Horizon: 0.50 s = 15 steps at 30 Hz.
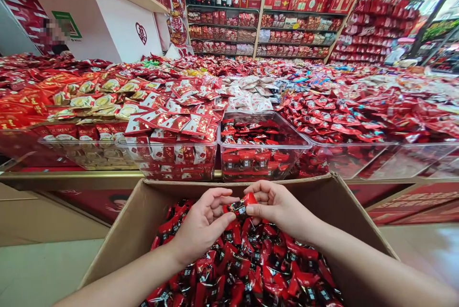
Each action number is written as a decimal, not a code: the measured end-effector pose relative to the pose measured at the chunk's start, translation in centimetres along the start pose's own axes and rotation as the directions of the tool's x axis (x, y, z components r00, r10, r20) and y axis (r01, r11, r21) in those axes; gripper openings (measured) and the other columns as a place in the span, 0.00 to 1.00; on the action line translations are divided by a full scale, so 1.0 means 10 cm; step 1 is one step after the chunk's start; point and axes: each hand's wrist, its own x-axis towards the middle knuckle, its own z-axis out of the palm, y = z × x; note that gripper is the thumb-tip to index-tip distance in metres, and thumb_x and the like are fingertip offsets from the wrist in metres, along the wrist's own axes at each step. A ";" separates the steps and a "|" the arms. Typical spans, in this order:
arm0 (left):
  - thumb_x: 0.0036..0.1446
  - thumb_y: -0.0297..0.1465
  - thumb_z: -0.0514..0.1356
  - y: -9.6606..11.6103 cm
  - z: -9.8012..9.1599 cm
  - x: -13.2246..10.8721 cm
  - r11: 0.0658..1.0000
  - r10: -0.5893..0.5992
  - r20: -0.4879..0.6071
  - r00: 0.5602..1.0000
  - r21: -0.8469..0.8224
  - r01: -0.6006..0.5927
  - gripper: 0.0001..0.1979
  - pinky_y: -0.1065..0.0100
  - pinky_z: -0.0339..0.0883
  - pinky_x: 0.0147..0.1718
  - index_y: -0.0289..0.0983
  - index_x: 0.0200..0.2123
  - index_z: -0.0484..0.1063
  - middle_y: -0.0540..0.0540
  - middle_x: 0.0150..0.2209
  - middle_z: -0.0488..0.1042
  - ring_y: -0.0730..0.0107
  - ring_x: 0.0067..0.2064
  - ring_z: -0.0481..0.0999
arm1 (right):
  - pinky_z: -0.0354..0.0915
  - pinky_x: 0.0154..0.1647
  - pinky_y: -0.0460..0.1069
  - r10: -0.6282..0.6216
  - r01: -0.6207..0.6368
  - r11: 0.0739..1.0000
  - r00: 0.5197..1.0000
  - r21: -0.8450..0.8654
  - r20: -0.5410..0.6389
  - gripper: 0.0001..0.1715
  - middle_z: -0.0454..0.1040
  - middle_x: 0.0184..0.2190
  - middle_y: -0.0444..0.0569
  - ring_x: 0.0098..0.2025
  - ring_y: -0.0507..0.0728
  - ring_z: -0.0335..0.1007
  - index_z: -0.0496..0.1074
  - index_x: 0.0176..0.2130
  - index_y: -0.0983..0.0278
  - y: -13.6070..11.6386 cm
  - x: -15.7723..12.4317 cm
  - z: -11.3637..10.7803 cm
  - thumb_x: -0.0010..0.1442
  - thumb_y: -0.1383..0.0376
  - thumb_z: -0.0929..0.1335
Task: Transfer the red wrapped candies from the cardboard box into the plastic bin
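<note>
A red and black wrapped candy (239, 207) is held up between my two hands. My right hand (274, 205) pinches its right end with thumb and fingers. My left hand (206, 218) has its fingers curled round the left end, the thumb against the wrapper's lower edge. Below both hands, an open cardboard box (353, 221) holds a heap of similar red and black wrapped candies (247, 268). Straight ahead, a clear plastic bin (265, 146) contains the same kind of candy, its level lower than in the neighbouring bins.
Red and white packets (172, 127) are piled left of the clear bin, and red packets (333, 115) to its right. The bins line a gold-edged counter (89, 175). Shelves (258, 49) with bottles and red boxes stand behind. A person (53, 34) is at the far left.
</note>
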 end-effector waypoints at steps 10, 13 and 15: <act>0.53 0.28 0.50 0.03 -0.04 -0.02 0.998 0.062 -0.020 0.998 0.003 -0.062 0.13 0.70 0.63 0.29 0.40 0.44 0.55 0.48 0.34 0.64 0.75 0.30 0.68 | 0.64 0.32 0.47 -0.603 0.434 0.687 0.788 -0.583 -0.124 0.09 0.70 0.31 0.45 0.32 0.51 0.66 0.66 0.36 0.61 -0.64 -0.18 -0.19 0.51 0.67 0.63; 0.53 0.28 0.49 0.00 -0.05 0.00 0.998 0.058 -0.046 0.997 0.034 -0.056 0.13 0.69 0.63 0.31 0.40 0.43 0.55 0.49 0.34 0.64 0.75 0.30 0.67 | 0.62 0.37 0.48 -0.808 0.394 0.402 0.577 -0.827 -0.118 0.10 0.70 0.34 0.46 0.36 0.53 0.66 0.68 0.36 0.60 -1.04 -0.17 -0.49 0.50 0.67 0.63; 0.53 0.28 0.49 -0.03 -0.05 0.01 0.997 0.054 -0.056 0.997 0.061 -0.050 0.13 0.69 0.63 0.31 0.40 0.44 0.55 0.49 0.34 0.64 0.75 0.30 0.67 | 0.62 0.36 0.49 -0.776 0.304 0.287 0.629 -0.908 -0.035 0.10 0.72 0.32 0.45 0.34 0.53 0.66 0.69 0.35 0.60 -1.19 -0.09 -0.71 0.50 0.66 0.62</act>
